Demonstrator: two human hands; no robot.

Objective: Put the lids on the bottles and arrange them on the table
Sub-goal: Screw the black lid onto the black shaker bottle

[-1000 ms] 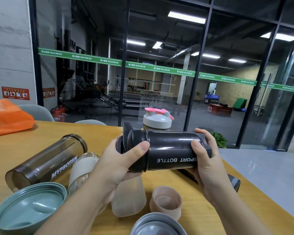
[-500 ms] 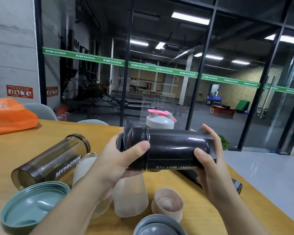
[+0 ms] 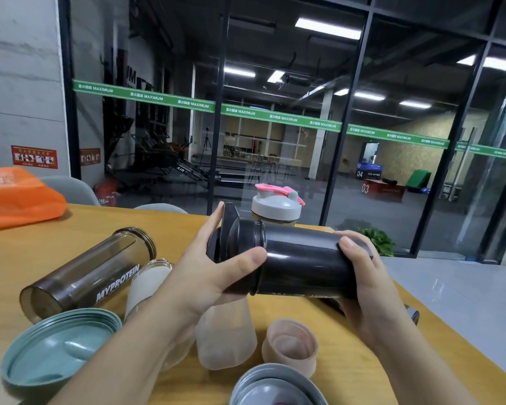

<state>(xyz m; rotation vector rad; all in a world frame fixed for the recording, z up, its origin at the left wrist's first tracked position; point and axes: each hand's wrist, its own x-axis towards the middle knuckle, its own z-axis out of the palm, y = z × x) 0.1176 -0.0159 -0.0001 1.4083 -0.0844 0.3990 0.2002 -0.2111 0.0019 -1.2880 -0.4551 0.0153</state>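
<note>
I hold a black sport bottle (image 3: 301, 258) sideways above the wooden table (image 3: 35, 252). My left hand (image 3: 214, 276) grips its black lid (image 3: 234, 247) at the left end, thumb across the lid's rim. My right hand (image 3: 362, 279) grips the bottle's base end. Behind it stands a bottle with a grey and pink lid (image 3: 276, 204). A smoky MYPROTEIN bottle (image 3: 88, 273) lies open on its side at left. A clear bottle (image 3: 146, 285) and a frosted bottle (image 3: 227, 334) lie under my left arm. Loose lids: teal (image 3: 53, 349), pink cap (image 3: 289, 344), grey (image 3: 275, 387).
An orange bag (image 3: 15, 197) lies at the table's far left. Two grey chair backs (image 3: 70, 190) stand behind the table. A dark object (image 3: 412, 314) lies at the right table edge, past which is floor. A glass wall rises beyond.
The bottle has turned in my hands so its white lettering has rolled underneath. My right hand has shifted its grip on the base, and my left fingers have opened out over the lid.
</note>
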